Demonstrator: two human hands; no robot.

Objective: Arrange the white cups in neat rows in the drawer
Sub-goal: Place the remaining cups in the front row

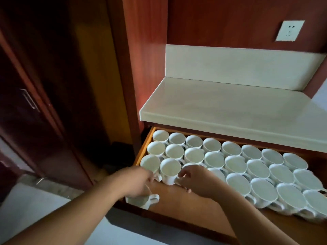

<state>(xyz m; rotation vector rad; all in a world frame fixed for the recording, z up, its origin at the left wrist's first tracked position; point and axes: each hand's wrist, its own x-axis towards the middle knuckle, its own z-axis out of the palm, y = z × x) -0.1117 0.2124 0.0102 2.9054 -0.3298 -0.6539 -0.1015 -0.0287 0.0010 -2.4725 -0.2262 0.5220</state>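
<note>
1. Cups (235,164), white and glazed, are seen packed rim-up in slanting rows across an open wooden drawer (178,195); one cup (170,171) at the near end of the left-hand rows is being set between both hands.

2. Ceramic of this kind is judged stiff, fairly light, slippery and easily chipped against its neighbours; it is best taken by the wall just under the rim, or by the handle.

3. Fingertips of the right hand (198,181) are curled against the right side of that cup's wall, lightly pinching it; the thumb's contact cannot be made out.

4. Just left of that grip, the left hand (139,181) is held at the neighbouring cup (150,163), fingers bent near a handle; whether anything is gripped cannot be told, as motion blur smears the fingers.

5. Below the left hand, a stray cup (141,200) lies at the drawer's front left corner, handle turned right, partly hidden by the wrist.

6. Behind the grip, a pale countertop (230,106) overhangs the back row; the cups at far right are cut off by the frame edge.
</note>
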